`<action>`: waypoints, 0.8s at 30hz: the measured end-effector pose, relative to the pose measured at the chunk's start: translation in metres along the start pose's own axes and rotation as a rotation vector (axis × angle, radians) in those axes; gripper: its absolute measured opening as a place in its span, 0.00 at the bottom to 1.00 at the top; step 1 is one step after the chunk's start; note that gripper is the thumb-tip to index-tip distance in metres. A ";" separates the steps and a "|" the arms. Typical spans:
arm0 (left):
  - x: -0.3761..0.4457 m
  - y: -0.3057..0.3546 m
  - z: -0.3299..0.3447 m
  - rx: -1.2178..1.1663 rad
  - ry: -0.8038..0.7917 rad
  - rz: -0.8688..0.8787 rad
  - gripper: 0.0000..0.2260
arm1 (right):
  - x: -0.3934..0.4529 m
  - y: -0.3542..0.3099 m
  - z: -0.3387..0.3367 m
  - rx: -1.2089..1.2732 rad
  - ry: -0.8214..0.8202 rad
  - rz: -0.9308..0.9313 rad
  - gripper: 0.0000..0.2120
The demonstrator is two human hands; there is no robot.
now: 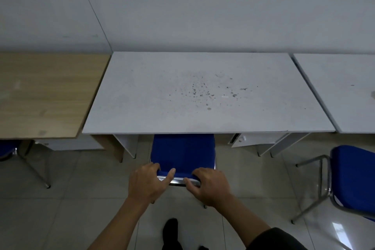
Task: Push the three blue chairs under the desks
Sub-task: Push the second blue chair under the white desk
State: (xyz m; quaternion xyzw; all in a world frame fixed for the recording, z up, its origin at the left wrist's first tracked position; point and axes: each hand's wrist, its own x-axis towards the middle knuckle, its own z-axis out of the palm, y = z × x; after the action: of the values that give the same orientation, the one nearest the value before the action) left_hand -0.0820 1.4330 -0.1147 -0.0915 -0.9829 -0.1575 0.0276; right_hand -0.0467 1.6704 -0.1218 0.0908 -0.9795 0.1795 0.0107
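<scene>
Three benches stand in a row against the pale wall: a wood-topped bench (40,95) on the left, a white bench (142,103) in the middle with dark specks scattered over its top, and a second white bench (345,91) cut off at the right edge. Three blue chairs show. The middle blue chair (182,152) sits partly under the front edge of the speckled bench, its seat between the bench's side panels and nothing visible blocking it. A second blue chair (353,178) stands out on the tiled floor (60,209) at the right, well clear of its bench, and only a sliver of the third blue chair (8,148) shows at the left, beneath the wooden top. Both arms reach forward and down. The left hand (146,184) and right hand (211,186) rest side by side on the middle chair's backrest, fingers (170,174) curled over its blue padding and chrome rail, gripping it. A dark shoe (170,229) shows on the floor below.
</scene>
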 end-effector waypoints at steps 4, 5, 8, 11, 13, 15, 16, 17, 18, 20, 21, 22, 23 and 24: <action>0.020 -0.006 0.004 -0.018 0.030 -0.007 0.27 | 0.022 0.005 0.001 0.004 -0.006 0.003 0.28; 0.026 -0.008 0.004 -0.018 0.034 -0.009 0.27 | 0.029 0.006 0.001 0.003 0.003 0.000 0.28; 0.049 -0.009 0.004 -0.014 0.046 -0.013 0.28 | 0.053 0.013 -0.001 0.006 0.033 -0.011 0.28; 0.072 -0.009 0.003 -0.019 0.059 -0.005 0.27 | 0.077 0.020 -0.002 0.014 0.064 -0.017 0.26; 0.085 -0.011 0.004 -0.029 0.054 -0.013 0.29 | 0.091 0.023 -0.003 0.010 0.072 -0.014 0.26; 0.098 -0.014 0.006 -0.035 0.047 -0.019 0.30 | 0.104 0.027 -0.002 0.009 0.086 -0.020 0.27; 0.104 -0.016 0.007 -0.034 0.047 -0.016 0.30 | 0.110 0.029 -0.002 0.014 0.105 -0.028 0.26; 0.107 -0.016 0.007 -0.037 0.049 -0.015 0.30 | 0.113 0.030 -0.003 0.021 0.118 -0.033 0.26; 0.113 -0.017 0.007 -0.041 0.054 -0.007 0.30 | 0.119 0.032 -0.003 0.024 0.123 -0.031 0.26; 0.123 -0.016 0.005 -0.055 0.078 0.007 0.29 | 0.129 0.035 -0.002 0.032 0.129 -0.028 0.25; 0.127 -0.016 0.004 -0.061 0.081 0.012 0.28 | 0.134 0.036 -0.001 0.038 0.134 -0.025 0.25; 0.133 -0.015 0.002 -0.056 0.075 0.019 0.28 | 0.139 0.038 -0.001 0.043 0.143 -0.018 0.25; 0.137 -0.015 0.002 -0.052 0.064 0.025 0.27 | 0.144 0.040 -0.001 0.041 0.144 -0.013 0.25; 0.141 -0.013 0.002 -0.049 0.048 0.034 0.27 | 0.148 0.042 -0.003 0.038 0.140 -0.004 0.25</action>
State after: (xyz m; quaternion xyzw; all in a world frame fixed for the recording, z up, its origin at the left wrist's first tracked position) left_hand -0.2233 1.4461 -0.1085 -0.1051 -0.9760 -0.1835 0.0517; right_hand -0.1998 1.6848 -0.1259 0.0803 -0.9725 0.2040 0.0780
